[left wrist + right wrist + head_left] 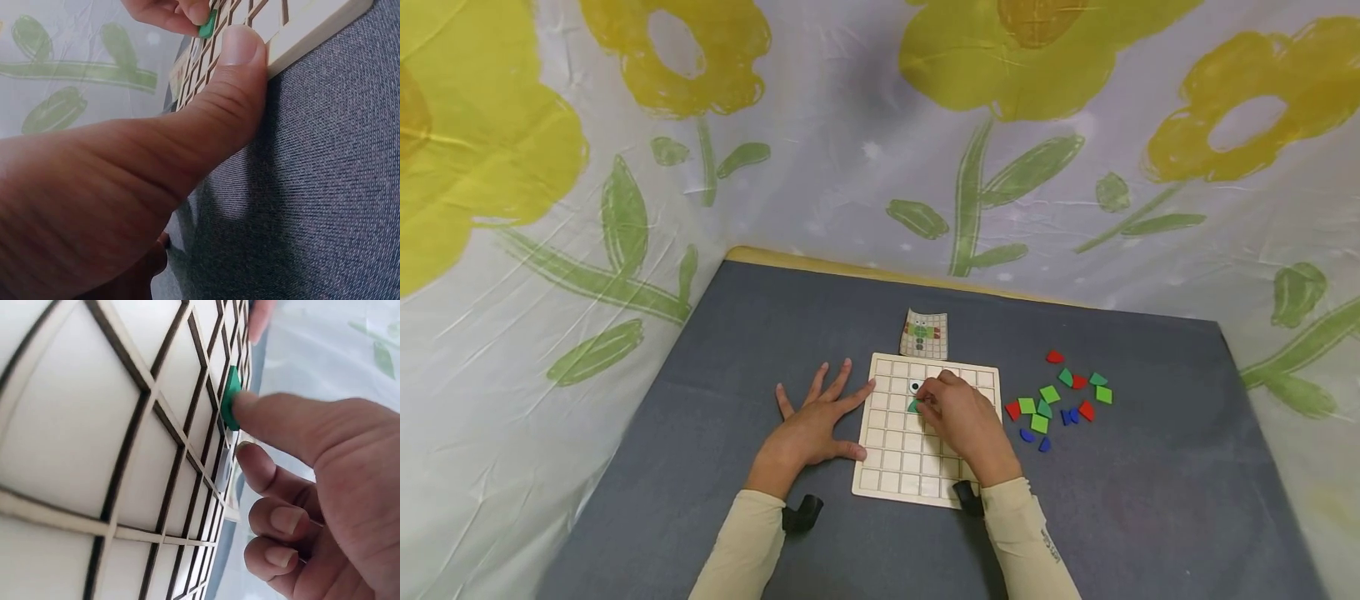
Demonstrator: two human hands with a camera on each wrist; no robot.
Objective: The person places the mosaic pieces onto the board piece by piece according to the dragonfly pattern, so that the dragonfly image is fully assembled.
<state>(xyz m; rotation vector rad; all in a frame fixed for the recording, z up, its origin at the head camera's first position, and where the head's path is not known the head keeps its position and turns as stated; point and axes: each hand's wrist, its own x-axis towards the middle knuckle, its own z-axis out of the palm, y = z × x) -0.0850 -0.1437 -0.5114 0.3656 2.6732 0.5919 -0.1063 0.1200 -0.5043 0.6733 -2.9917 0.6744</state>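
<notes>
A wooden grid board (892,439) lies on the table. My left hand (816,429) spreads its straight fingers along the board's left side; in the left wrist view its thumb (234,75) rests at the board's edge. Over the upper middle of the grid, my right hand (962,421) pinches a green quarter-round piece (913,407). The right wrist view shows the thumb against this green piece (230,403), tilted close over a square, with the other fingers curled. Just above it on the board sits a white eye piece (915,387) with a black dot.
A pattern card (924,336) lies behind the board. Several loose pieces are scattered to the right: red (1055,357), light green (1039,423), darker green (1065,377) and blue (1027,435). Flower-printed fabric (842,183) stands along the table's far and side edges.
</notes>
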